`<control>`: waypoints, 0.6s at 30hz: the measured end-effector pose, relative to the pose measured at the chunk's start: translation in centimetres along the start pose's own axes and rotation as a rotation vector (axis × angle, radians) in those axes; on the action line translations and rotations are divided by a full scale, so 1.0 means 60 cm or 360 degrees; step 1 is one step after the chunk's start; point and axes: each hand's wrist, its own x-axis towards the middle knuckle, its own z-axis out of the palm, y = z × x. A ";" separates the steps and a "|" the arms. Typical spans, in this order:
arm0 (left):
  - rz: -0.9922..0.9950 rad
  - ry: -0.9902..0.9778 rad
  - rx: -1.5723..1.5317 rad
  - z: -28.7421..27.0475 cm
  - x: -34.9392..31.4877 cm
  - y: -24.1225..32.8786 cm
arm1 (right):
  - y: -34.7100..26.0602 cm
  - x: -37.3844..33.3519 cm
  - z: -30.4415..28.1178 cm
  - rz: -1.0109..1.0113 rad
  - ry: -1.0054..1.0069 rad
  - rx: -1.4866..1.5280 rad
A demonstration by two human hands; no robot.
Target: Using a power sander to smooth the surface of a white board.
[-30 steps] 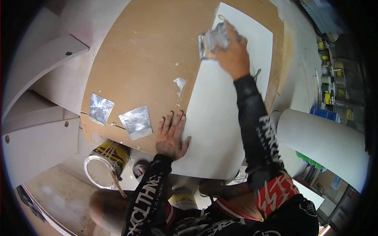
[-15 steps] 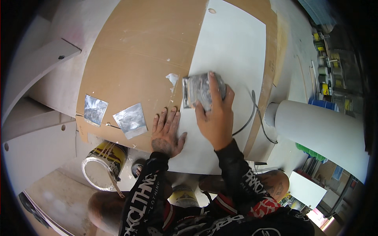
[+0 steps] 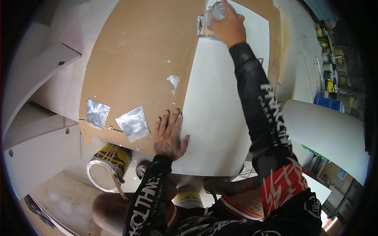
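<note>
A long white panel [image 3: 220, 102] lies on a sheet of brown cardboard [image 3: 138, 51]. My right hand [image 3: 230, 29] is wrapped round a dusty grey electric sander [image 3: 214, 15], which rests on the panel's far end by its left edge. My left hand [image 3: 169, 135] lies flat with fingers stretched out, across the panel's near left edge and the cardboard. Two silvery square sheets [image 3: 133, 123] lie on the cardboard to the left of that hand. A torn whitish patch [image 3: 173, 80] shows on the cardboard beside the panel.
A paint bucket [image 3: 104, 173] with a stick across its rim stands at the lower left, next to white curved boards [image 3: 43, 157]. On the right is a large white cylinder [image 3: 323, 128]. Several cans and a blue tub [image 3: 330, 103] line the far right.
My right hand has pushed the sander away from me along the panel, from its middle to its far end. My left hand has stayed nearly in place.
</note>
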 end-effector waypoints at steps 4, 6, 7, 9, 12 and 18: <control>-0.0002 -0.0013 0.0027 -0.003 -0.005 -0.002 | 0.043 0.108 0.023 0.0260 -0.0070 -0.0042; 0.0080 0.0043 -0.0114 0.020 0.020 0.030 | 0.162 0.208 0.009 -0.0033 0.0169 -0.0447; 0.0110 0.0051 -0.0151 0.032 0.026 0.038 | 0.202 0.229 0.004 -0.0314 0.0345 -0.0765; 0.0090 0.0058 -0.0082 0.024 0.010 0.015 | 0.162 0.203 0.014 -0.0066 0.0237 -0.0385; -0.0004 -0.0045 0.0061 -0.005 -0.009 -0.008 | 0.062 0.093 -0.001 0.0345 0.0017 0.0047; 0.0099 0.0044 -0.0015 0.010 0.008 0.010 | 0.040 -0.106 -0.062 0.0104 0.0090 0.0081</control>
